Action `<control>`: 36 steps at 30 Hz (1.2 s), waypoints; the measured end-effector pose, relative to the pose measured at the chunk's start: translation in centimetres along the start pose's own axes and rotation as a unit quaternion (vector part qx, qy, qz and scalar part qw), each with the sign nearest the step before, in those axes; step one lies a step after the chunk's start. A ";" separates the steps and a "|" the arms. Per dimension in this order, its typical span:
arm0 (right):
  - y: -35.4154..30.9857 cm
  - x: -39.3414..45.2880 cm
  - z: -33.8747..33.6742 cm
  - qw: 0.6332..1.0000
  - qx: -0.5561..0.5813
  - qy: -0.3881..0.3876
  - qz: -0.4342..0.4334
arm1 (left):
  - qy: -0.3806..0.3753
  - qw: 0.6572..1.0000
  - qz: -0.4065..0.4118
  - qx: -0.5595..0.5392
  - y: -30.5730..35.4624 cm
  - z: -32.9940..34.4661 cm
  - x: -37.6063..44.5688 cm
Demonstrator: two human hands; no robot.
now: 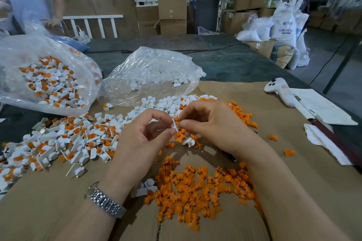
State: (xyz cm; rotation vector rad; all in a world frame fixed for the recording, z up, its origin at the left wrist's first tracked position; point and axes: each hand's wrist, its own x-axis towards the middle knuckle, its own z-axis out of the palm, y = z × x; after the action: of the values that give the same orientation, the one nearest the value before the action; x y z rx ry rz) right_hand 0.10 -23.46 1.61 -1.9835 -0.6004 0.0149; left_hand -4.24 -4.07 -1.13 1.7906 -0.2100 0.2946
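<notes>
A small white piece (175, 125) is pinched from both sides, left hand (144, 135) and right hand (210, 123) meeting fingertip to fingertip above the middle of the cardboard sheet (284, 178). Three loose heaps ring them: orange plugs (195, 191) toward the near edge, white shells (166, 103) behind, joined parts (64, 143) spreading to the left edge. Two clear bags lie toward the far left corner, a left bag (45, 60) of joined parts and a right bag (152, 64) of white shells. Bare cardboard opens rightward, holding two stray plugs (272, 137), up to one white controller (278, 90) and a paper sheet (323, 107) at the right edge.

full bag (45, 76) back-left | shell bag (152, 70) behind centre | insert pile (195, 191) front | papers (323, 107) right
</notes>
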 end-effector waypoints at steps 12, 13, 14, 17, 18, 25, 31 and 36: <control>-0.2 0.2 0.9 0.999 0.052 0.014 0.009 | 0.036 0.999 0.017 -0.022 0.2 0.2 -0.1; -0.2 0.1 0.7 0.998 0.066 0.002 0.002 | 0.040 0.998 -0.002 -0.058 0.3 0.0 0.0; -0.3 0.0 0.5 0.997 0.070 -0.007 -0.009 | 0.042 0.995 -0.016 -0.090 0.4 -0.2 0.1; -0.4 -0.1 0.6 0.997 0.062 0.002 -0.036 | 0.026 0.985 -0.040 -0.165 0.3 -0.6 0.1; -0.4 -0.1 0.7 0.997 0.062 0.008 -0.040 | 0.020 0.984 -0.044 -0.172 0.3 -0.6 0.2; -0.4 0.1 1.4 0.995 -0.030 0.040 -0.086 | 0.000 0.987 -0.072 -0.145 -0.8 -1.2 0.5; -0.4 0.0 1.6 0.990 -0.054 0.068 -0.116 | -0.015 0.960 -0.114 -0.256 -0.5 -1.1 0.8; -0.4 0.0 1.8 0.988 -0.062 0.065 -0.125 | 0.004 0.951 -0.136 -0.279 -0.4 -1.0 1.0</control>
State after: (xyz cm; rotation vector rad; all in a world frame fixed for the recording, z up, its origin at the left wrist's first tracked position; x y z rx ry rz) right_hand -0.54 -21.78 1.10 -1.9971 -0.7766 -0.3102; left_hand -3.29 -3.00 -1.00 1.2346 -0.0308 0.0343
